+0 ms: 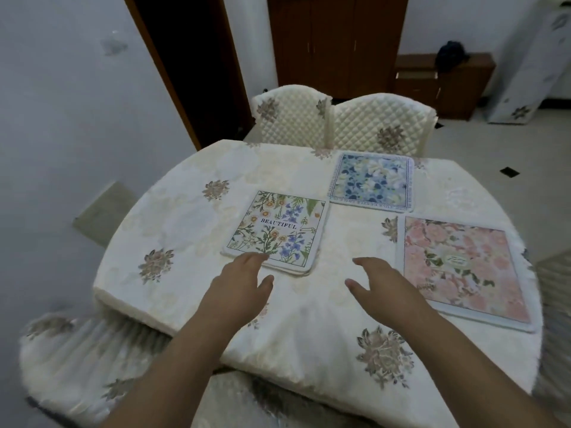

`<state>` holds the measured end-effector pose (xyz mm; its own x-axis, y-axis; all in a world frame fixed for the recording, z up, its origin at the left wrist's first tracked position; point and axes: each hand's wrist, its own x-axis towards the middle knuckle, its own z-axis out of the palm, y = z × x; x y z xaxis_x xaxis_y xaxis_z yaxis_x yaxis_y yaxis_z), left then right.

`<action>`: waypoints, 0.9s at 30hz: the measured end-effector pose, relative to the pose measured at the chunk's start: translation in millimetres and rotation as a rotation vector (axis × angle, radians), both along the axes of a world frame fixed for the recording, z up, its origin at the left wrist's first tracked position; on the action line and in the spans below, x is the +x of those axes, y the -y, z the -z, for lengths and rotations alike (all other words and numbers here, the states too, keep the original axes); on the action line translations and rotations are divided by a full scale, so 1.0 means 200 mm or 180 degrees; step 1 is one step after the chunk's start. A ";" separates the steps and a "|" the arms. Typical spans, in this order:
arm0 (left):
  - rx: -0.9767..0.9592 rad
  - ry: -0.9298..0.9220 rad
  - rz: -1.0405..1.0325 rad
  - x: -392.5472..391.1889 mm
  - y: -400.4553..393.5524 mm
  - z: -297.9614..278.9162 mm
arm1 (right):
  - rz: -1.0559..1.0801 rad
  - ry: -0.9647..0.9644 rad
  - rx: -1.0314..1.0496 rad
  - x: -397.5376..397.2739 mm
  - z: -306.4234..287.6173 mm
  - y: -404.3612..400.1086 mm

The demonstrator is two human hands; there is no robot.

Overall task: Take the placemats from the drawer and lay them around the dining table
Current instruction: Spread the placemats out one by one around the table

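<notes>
Three placemats lie flat on the dining table [191, 211], which wears a cream floral cloth. A green and purple floral mat reading "BEAUTIFUL" [278, 231] looks like a small stack with more edges under it. A blue floral mat [372, 182] lies at the far side. A pink floral mat [460, 267] lies at the right. My left hand [239, 285] hovers open, fingertips at the near edge of the "BEAUTIFUL" mat. My right hand [381, 281] is open over bare cloth, just left of the pink mat, holding nothing.
Two quilted cream chairs [380, 125] stand at the table's far side, another chair [77, 359] sits at the near left. A dark wooden cabinet [336, 41] and a low drawer unit [441, 81] stand against the back wall. A doorway opens at the upper left.
</notes>
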<state>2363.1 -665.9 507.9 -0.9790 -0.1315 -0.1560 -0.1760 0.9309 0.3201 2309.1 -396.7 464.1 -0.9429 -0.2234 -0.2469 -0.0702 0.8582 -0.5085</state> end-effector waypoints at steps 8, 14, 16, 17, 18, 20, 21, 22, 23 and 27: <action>0.0301 0.0413 0.0296 -0.47 0.47 0.40 | 0.0537 0.0284 -0.0072 -0.23 0.34 0.45; 0.1360 0.0760 -0.0615 -0.83 0.79 0.69 | 0.1359 0.0942 -0.0828 -0.44 0.62 0.74; 0.1630 0.0853 -0.0886 -0.91 0.85 0.78 | 0.1533 0.0935 -0.0822 -0.49 0.70 0.79; 0.1701 0.0907 -0.1017 -0.94 0.88 0.83 | 0.1594 0.0892 -0.0765 -0.52 0.73 0.80; 0.1684 0.0960 -0.1117 -0.97 0.90 0.87 | 0.1636 0.0853 -0.0716 -0.55 0.75 0.82; 0.1377 0.0994 -0.1143 -1.01 0.93 0.95 | 0.1709 0.0781 -0.0740 -0.59 0.78 0.84; 0.1228 0.0954 -0.1117 -1.02 0.95 0.97 | 0.1752 0.0731 -0.0726 -0.60 0.79 0.86; 0.1210 0.0907 -0.1131 -1.03 0.96 0.99 | 0.1798 0.0673 -0.0649 -0.61 0.80 0.88; 0.1326 0.0865 -0.1192 -1.04 0.98 1.01 | 0.1854 0.0603 -0.0547 -0.61 0.81 0.89; 0.1894 0.0752 -0.1243 -1.09 1.08 1.04 | 0.2333 0.0517 -0.0719 -0.64 0.85 0.93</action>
<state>2146.1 -882.5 299.6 -0.8101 -0.2903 -0.5094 -0.5845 0.4683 0.6626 2181.7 -583.0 293.7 -0.8252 0.3810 -0.4171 0.5646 0.5312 -0.6317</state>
